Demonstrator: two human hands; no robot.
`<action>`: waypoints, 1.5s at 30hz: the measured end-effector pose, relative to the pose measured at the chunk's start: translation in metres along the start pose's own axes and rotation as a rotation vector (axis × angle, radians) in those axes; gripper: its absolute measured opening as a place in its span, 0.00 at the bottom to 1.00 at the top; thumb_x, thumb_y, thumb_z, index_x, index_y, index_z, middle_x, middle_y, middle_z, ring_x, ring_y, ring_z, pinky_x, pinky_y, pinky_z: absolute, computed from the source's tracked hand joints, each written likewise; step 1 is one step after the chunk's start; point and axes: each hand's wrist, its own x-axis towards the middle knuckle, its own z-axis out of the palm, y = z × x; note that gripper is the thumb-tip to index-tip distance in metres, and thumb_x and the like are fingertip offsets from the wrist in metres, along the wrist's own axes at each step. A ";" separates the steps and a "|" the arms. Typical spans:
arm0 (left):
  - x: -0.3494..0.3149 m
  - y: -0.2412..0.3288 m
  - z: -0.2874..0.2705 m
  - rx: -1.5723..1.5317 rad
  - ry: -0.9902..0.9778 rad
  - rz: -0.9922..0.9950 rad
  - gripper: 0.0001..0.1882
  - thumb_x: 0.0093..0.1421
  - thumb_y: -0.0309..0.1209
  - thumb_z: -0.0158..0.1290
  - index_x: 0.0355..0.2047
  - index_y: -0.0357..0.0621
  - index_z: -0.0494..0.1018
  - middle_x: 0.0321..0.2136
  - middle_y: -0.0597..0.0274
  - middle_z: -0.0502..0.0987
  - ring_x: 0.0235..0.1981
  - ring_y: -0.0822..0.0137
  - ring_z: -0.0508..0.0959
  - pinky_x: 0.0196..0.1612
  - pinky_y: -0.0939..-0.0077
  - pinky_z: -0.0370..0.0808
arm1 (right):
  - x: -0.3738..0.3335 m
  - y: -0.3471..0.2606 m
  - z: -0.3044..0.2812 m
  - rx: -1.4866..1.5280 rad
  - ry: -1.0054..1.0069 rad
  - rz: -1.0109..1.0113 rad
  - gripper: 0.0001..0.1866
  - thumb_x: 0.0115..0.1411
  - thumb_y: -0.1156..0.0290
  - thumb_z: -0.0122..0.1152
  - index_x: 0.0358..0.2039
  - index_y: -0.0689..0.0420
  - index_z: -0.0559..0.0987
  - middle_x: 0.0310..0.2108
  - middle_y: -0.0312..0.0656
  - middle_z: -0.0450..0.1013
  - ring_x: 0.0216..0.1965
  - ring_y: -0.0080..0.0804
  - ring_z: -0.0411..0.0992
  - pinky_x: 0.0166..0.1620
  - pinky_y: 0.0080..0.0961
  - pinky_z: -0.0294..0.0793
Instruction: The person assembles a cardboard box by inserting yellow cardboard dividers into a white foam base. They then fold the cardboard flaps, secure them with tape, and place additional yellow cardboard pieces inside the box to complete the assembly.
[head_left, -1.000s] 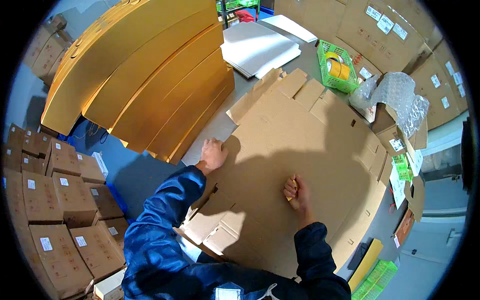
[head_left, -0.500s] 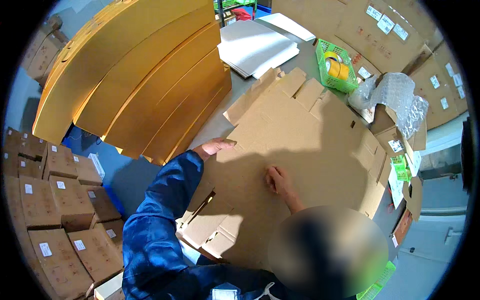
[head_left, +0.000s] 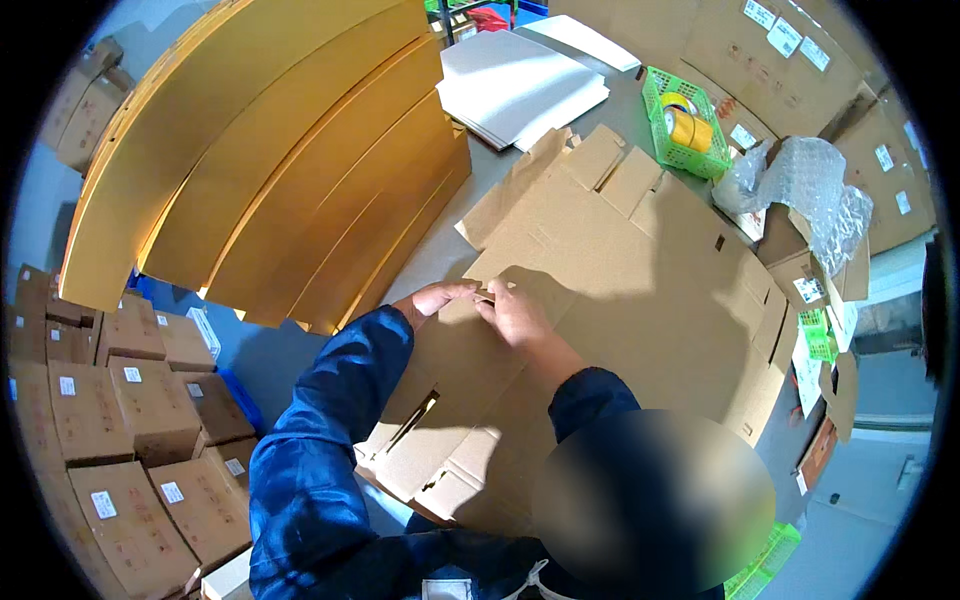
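A: Where is the flattened cardboard (head_left: 640, 300)?

B: Across the middle of the frame, lying on the grey counter (head_left: 622, 113), with slots and flaps along its edges.

A: And the hands?

B: Left of the frame's centre. The left hand (head_left: 440, 298) and the right hand (head_left: 512, 312) come together near the cardboard's left edge, fingertips just beside each other.

A: Are the fingers holding anything?

B: The left ones point toward the right hand, whose fingers are bent and close together. I cannot tell whether either hand pinches something; that spot is too small to read.

A: What lies around them?

B: Big golden panels (head_left: 300, 180) stand in the upper left, and white sheets (head_left: 520, 85) lie at top centre. In the upper right, a green basket (head_left: 695, 161) holds yellow tape rolls (head_left: 690, 130), with bubble wrap (head_left: 808, 188) near it. Brown boxes (head_left: 150, 410) fill the lower left.
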 end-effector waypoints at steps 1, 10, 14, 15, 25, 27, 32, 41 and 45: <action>0.003 -0.002 -0.002 -0.027 -0.056 0.027 0.26 0.62 0.45 0.47 0.56 0.42 0.66 0.55 0.60 0.68 0.57 0.67 0.64 0.60 0.71 0.56 | 0.000 -0.002 0.001 -0.053 -0.002 0.014 0.22 0.62 0.52 0.46 0.43 0.60 0.67 0.34 0.56 0.74 0.39 0.50 0.74 0.39 0.42 0.74; -0.001 0.017 0.007 -0.163 -0.065 -0.034 0.27 0.64 0.47 0.44 0.55 0.40 0.67 0.53 0.58 0.70 0.53 0.67 0.68 0.56 0.73 0.63 | -0.003 0.041 0.016 0.620 0.246 -0.078 0.09 0.64 0.63 0.47 0.34 0.54 0.71 0.19 0.41 0.71 0.17 0.35 0.69 0.20 0.31 0.68; -0.005 0.018 0.013 -0.165 -0.010 -0.017 0.27 0.62 0.50 0.47 0.51 0.41 0.71 0.45 0.60 0.75 0.44 0.70 0.74 0.48 0.74 0.69 | -0.027 0.065 -0.011 1.185 0.039 0.031 0.09 0.63 0.66 0.48 0.34 0.58 0.71 0.19 0.37 0.68 0.16 0.24 0.67 0.19 0.21 0.66; -0.005 0.017 0.013 -0.164 0.028 -0.016 0.27 0.62 0.51 0.47 0.50 0.41 0.71 0.45 0.60 0.75 0.43 0.71 0.74 0.48 0.74 0.69 | -0.036 0.069 -0.014 1.236 -0.009 0.008 0.09 0.63 0.66 0.48 0.34 0.58 0.71 0.20 0.39 0.69 0.17 0.25 0.68 0.19 0.21 0.67; 0.008 -0.001 0.009 -0.096 0.086 0.121 0.21 0.63 0.45 0.48 0.43 0.39 0.76 0.43 0.63 0.77 0.43 0.72 0.73 0.50 0.77 0.66 | -0.026 0.091 -0.025 0.760 0.238 -0.060 0.09 0.58 0.67 0.55 0.36 0.57 0.73 0.27 0.43 0.73 0.24 0.30 0.72 0.25 0.27 0.70; 0.007 0.001 0.012 -0.151 0.131 0.105 0.21 0.63 0.44 0.48 0.43 0.39 0.76 0.43 0.62 0.76 0.47 0.71 0.71 0.53 0.75 0.63 | -0.028 0.092 -0.025 0.389 0.288 -0.219 0.11 0.56 0.67 0.56 0.38 0.58 0.72 0.29 0.45 0.73 0.29 0.37 0.73 0.31 0.33 0.71; 0.018 0.019 0.007 -0.135 -0.022 0.202 0.22 0.63 0.36 0.48 0.55 0.41 0.62 0.50 0.65 0.69 0.52 0.69 0.67 0.55 0.76 0.63 | -0.031 0.086 -0.024 0.035 0.215 -0.295 0.11 0.54 0.66 0.55 0.36 0.56 0.70 0.33 0.51 0.71 0.36 0.51 0.71 0.38 0.43 0.70; 0.088 0.085 0.020 -0.096 0.020 0.220 0.32 0.56 0.46 0.56 0.53 0.34 0.67 0.45 0.56 0.74 0.47 0.67 0.72 0.51 0.74 0.66 | -0.043 0.079 -0.024 0.666 0.004 -0.004 0.07 0.55 0.72 0.58 0.33 0.59 0.71 0.23 0.43 0.67 0.26 0.38 0.70 0.28 0.30 0.70; 0.102 0.084 0.012 0.073 -0.035 0.206 0.31 0.54 0.42 0.58 0.54 0.35 0.66 0.47 0.56 0.73 0.49 0.67 0.70 0.53 0.74 0.65 | -0.041 0.105 -0.035 1.568 -0.087 0.092 0.06 0.57 0.74 0.56 0.35 0.55 0.70 0.21 0.34 0.63 0.18 0.22 0.64 0.21 0.19 0.63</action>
